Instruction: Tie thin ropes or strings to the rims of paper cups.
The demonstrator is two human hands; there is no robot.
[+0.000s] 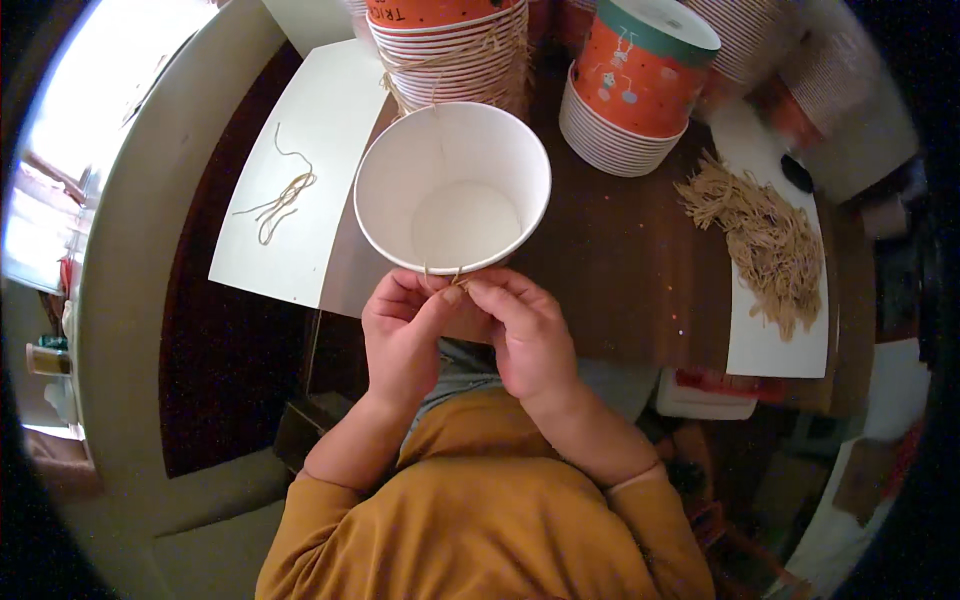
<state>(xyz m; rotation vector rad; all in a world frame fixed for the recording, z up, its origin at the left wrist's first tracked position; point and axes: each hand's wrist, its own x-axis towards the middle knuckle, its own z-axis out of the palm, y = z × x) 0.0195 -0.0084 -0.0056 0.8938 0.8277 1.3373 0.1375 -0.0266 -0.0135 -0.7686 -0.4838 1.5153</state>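
Observation:
In front of me a white paper bucket [470,215] stands with its open mouth facing up toward me. Tan twine [457,277] comes over its near rim, and a thin strand also shows at the far rim. My left hand [405,325] and my right hand [525,325] meet just below the near rim. Thumbs and fingertips of both are pinched on the twine. The bucket's outer wall and the far side of my fingers are hidden.
Behind the bucket rises a stack of buckets [450,75] with twine around it. Orange stacked buckets [640,85] stand to its right. Loose twine strands [285,200] lie on a white sheet [345,110] at left. A twine heap [770,240] lies at right on the brown table [620,270].

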